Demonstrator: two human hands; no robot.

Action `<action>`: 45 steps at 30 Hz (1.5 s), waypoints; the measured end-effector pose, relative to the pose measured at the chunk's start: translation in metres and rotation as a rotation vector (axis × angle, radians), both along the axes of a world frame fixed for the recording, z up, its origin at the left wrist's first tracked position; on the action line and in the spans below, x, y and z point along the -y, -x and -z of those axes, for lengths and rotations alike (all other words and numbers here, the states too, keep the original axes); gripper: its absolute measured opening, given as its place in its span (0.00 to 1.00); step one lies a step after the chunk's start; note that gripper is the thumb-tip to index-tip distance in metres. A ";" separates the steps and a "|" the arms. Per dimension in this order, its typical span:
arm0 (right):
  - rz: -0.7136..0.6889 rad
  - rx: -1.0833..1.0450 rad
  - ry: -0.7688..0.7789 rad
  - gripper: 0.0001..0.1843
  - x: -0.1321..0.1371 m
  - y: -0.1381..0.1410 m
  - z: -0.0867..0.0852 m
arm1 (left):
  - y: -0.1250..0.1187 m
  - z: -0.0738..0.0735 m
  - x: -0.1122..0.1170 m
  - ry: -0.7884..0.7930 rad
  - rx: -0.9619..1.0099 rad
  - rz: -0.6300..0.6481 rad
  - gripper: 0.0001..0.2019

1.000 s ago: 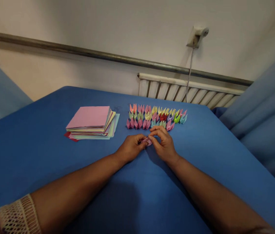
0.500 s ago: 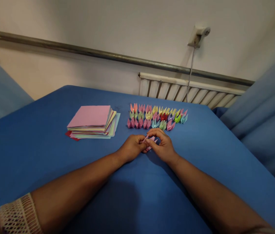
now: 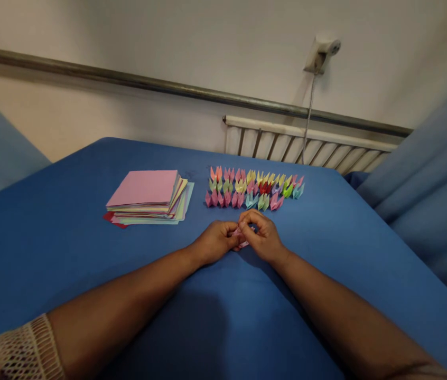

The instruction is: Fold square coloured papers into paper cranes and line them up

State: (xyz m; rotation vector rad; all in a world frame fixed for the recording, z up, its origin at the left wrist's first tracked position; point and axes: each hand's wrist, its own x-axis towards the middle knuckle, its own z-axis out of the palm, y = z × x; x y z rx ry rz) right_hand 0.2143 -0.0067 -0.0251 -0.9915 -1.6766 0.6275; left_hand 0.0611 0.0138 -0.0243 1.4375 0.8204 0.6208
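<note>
Head view: the left hand [image 3: 214, 241] and the right hand [image 3: 263, 238] meet fingertip to fingertip at the middle of the blue desk [image 3: 68, 248]. Both are closed narrowly on a small pink folded paper [image 3: 241, 236], pinched between thumbs and forefingers. The paper sits right between the two hands, just above the desk surface, with neither hand nearer than the other. Only slivers of pink show past the fingers, so I cannot tell its long axis.

Straight ahead of the hands, near but apart from them, stand the rows of folded paper pieces [image 3: 253, 189]. They are pink, yellow, green, red and light blue, lined up in bands running left to right across the desk. The nearest row lies just beyond the right hand's knuckles. Off to the left of the rows, and farther from the left hand, a stack of coloured paper squares [image 3: 146, 196] lies flat with a pink sheet on top and its edges slightly fanned.

A lace sleeve cuff [image 3: 29, 345] shows on the left arm at the lower corner.

Behind the desk, a metal rail [image 3: 160, 85] runs along the pale wall. A white radiator [image 3: 306, 146] sits below it, and a wall socket [image 3: 322, 51] has a cable hanging down. Blue fabric [image 3: 433, 174] hangs at the right side, and more is at the left.
</note>
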 end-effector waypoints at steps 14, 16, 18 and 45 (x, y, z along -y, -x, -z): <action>0.042 -0.233 0.216 0.07 -0.008 -0.003 0.012 | 0.002 -0.013 -0.001 0.218 0.146 -0.238 0.17; 0.074 -0.212 0.190 0.07 -0.009 -0.002 0.015 | 0.001 -0.013 0.000 0.225 0.153 -0.253 0.17; 0.100 -0.198 0.169 0.08 -0.010 -0.002 0.015 | 0.000 -0.013 0.001 0.223 0.160 -0.252 0.17; 0.032 -0.350 0.299 0.18 -0.005 -0.006 -0.006 | 0.004 -0.020 0.000 0.234 0.084 -0.108 0.19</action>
